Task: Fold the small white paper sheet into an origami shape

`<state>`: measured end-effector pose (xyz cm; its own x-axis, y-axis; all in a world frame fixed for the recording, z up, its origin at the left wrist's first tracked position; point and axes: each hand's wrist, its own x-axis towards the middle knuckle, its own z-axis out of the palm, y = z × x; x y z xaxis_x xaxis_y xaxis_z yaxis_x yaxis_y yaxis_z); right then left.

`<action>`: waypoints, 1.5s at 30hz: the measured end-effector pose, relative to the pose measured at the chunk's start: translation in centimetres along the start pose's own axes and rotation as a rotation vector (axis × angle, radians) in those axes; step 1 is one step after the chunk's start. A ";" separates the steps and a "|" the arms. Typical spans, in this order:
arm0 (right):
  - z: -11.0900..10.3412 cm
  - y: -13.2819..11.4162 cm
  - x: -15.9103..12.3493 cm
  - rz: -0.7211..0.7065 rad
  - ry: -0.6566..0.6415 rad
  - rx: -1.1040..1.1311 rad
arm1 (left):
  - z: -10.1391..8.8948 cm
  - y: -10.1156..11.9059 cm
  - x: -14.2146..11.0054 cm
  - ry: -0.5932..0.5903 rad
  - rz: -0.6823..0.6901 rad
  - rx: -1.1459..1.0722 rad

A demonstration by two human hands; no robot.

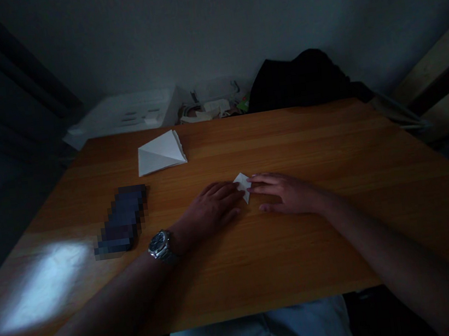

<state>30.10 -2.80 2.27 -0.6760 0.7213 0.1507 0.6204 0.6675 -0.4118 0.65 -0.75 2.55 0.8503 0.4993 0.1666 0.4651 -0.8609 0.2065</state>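
A small piece of folded white paper (243, 181) lies flat on the wooden table (261, 257), its upper and lower points showing between my two hands. From the left, my left hand (219, 204) rests palm down with its fingers stretched out, the tips touching the paper's left edge. My right hand (283, 190) reaches in from the other side, fingers spread, with fingertips on the paper's right edge and the thumb on the table. Neither hand grips the paper. A metal watch (160, 246) is on my left wrist.
Larger folded white paper (161, 153) lies at the back left. Nearer stands a pixelated dark flat object (122, 220). Behind the table's far edge are a white container (134, 111), a clear box (215, 95) of small items and black cloth (299, 81). Glare (43, 285) brightens the left side.
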 end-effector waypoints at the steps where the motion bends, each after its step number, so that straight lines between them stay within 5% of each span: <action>1: 0.0 0.0 0.0 0.010 -0.003 0.002 | 0.0 0.0 0.0 -0.003 0.001 -0.005; 21: -0.1 -0.3 0.2 0.040 -0.041 0.012 | 0.3 -0.2 -0.2 -0.008 0.022 -0.024; 45: 0.1 0.6 0.2 0.023 0.066 0.073 | -0.2 -0.1 0.0 0.008 0.062 -0.056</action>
<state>30.31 -2.32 1.93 -0.6331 0.7483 0.1981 0.6031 0.6372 -0.4799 0.56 -0.69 2.71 0.8751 0.4459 0.1882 0.3967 -0.8836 0.2489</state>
